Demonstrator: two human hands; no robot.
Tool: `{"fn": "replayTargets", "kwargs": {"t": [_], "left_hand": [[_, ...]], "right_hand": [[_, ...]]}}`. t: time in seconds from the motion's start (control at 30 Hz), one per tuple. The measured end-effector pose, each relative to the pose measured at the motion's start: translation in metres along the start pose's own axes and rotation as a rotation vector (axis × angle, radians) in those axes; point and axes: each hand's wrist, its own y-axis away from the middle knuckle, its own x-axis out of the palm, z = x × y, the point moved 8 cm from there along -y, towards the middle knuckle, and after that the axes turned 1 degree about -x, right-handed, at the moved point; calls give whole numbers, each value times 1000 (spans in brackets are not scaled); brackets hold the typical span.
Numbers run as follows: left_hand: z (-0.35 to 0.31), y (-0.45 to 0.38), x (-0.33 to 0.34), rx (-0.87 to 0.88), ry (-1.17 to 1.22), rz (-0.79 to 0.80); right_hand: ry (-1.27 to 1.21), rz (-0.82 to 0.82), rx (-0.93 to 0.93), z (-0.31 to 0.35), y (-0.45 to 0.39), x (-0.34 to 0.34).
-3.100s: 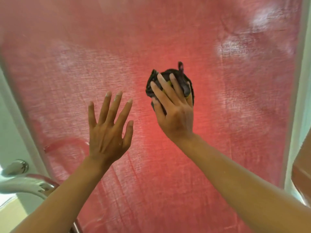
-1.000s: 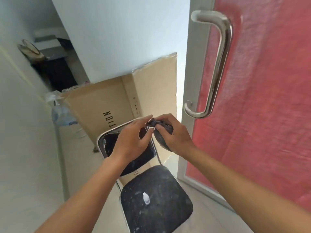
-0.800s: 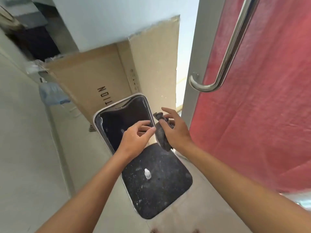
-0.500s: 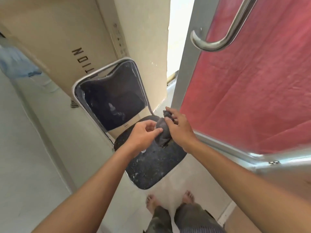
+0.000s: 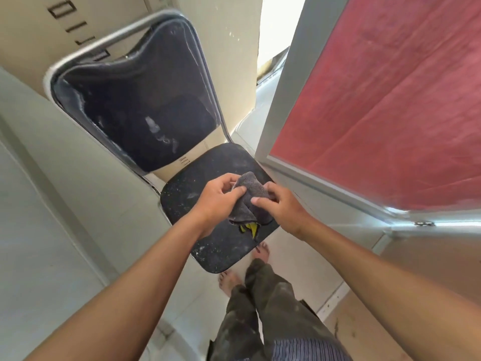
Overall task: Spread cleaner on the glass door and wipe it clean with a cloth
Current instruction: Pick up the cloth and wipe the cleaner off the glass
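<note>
Vs. half a sec earlier, our view had tipped further down: the door handle was gone from the top of the shot, and our legs [image 5: 263, 316] and bare feet showed in full just below the chair seat [image 5: 208, 230]. Both hands had stayed over the seat w/ the cloth between them, but the cloth [image 5: 247, 201] was opened out more, a yellow bit [image 5: 250, 227] hanging from its lower edge. Approx. 3 s back the right hand was pressing that cloth flat on the glass; at this point the cloth was off the door, held above the seat.

Left hand [image 5: 217, 200] pinched the cloth's upper left part, thumb over the grey fabric, fingers curled. Right hand [image 5: 279, 208] gripped its right side, thumb on top, fingers tucked under the fold.

The glass door [image 5: 377, 105], w/ red fabric behind the glass, stood just right of the seat; its pale frame [image 5: 289, 82] ran down to a bottom corner that sat close beside the seat's far right edge. The chair back [image 5: 135, 100] rose beyond the seat, leaning toward a cardboard box [image 5: 31, 40]. Left of the seat ran a pale wall [image 5: 52, 204]. Open floor [image 5: 299, 261] lay betw. the seat's near edge and the door's bottom rail, where our feet stood.
</note>
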Motion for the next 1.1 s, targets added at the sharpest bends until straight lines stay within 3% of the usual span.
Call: {"fn": "replayTargets", "kwargs": {"t": [0.17,0.3,0.53,0.77,0.9,1.0,1.1], "left_hand": [[21,-43,0,58,-340,-104],[32,-76,4,33,-296,-101],[65,-132,3,-91,-456,104],[84,-199,-7,10,-695,-5],[98,-212,-6,112,-727,-58],[104,-217,-5,162,-782,-94],[115,-223,-1,140,-973,1]], "right_hand": [[184,-39,4,-33,-34,-15],[217,-71,-4,-53,-66,-25],[241,-2,99,-105,-111,-11],[483,-140,109,-125,-176,4],[657,-246,-16,-125,-191,7],[832,-326,-251,-118,-192,11],[912,-189,-547,-119,-192,33]]}}
